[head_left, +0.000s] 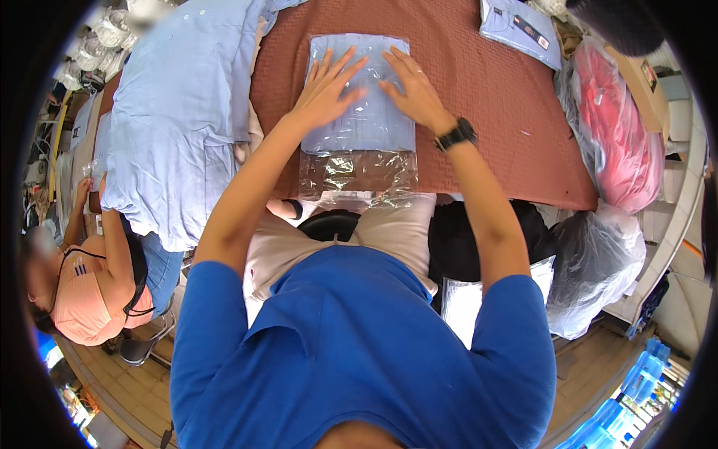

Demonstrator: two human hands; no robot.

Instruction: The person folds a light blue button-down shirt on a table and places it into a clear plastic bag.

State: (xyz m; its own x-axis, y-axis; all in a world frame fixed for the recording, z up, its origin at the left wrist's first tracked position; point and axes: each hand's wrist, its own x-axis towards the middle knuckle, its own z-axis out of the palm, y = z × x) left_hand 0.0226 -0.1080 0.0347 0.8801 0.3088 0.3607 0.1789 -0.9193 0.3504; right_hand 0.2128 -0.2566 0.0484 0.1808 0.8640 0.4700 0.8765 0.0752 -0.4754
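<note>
A folded light blue shirt (351, 138) lies on the brown-covered table inside a clear plastic bag (336, 173). The bag's loose end spreads toward me and hangs a little over the table edge. My left hand (325, 93) rests on the left part of the bagged shirt, fingers spread and pointing away from me. On its upper right part lies my right hand (415, 86), also with fingers apart, a black watch (456, 135) on the wrist. Neither hand grips anything; both seem to press flat on the plastic.
A large heap of light blue shirts (176, 112) covers the table's left side. Another bagged shirt (521, 31) lies at the far right. Red goods in plastic (617, 127) stand beyond the right edge, above a grey plastic-wrapped bundle (598, 273). A person in orange (93, 292) sits at left.
</note>
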